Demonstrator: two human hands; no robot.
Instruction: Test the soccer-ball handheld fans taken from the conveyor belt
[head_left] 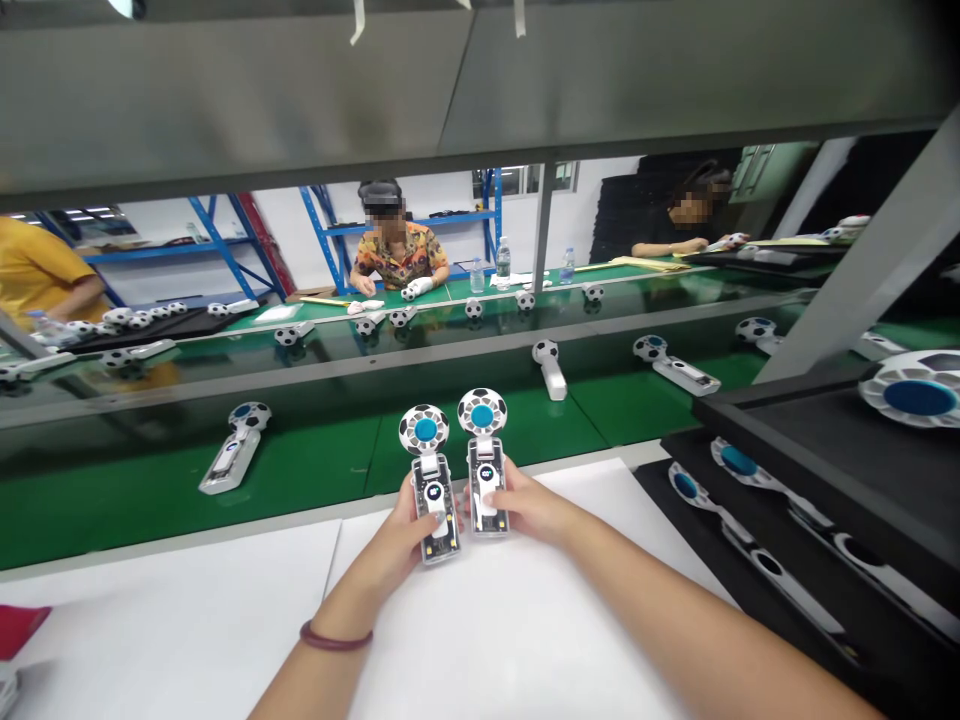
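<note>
My left hand (401, 535) grips the clear handle of a small hand-held fan (429, 470) with a football-patterned head and blue centre. My right hand (525, 505) holds a second, matching fan (484, 450) beside it, thumb on its handle. Both fans stand upright side by side above the far edge of the white table (225, 620), heads toward the green conveyor belt (315, 470). A dark red bracelet sits on my left wrist.
More fans lie on the belt: one at left (234, 448), one at centre (550, 368), one at right (675, 365). Black trays (817, 490) with fan parts are stacked at right. Across the line sit other people at green benches. A red object (19, 628) lies at far left.
</note>
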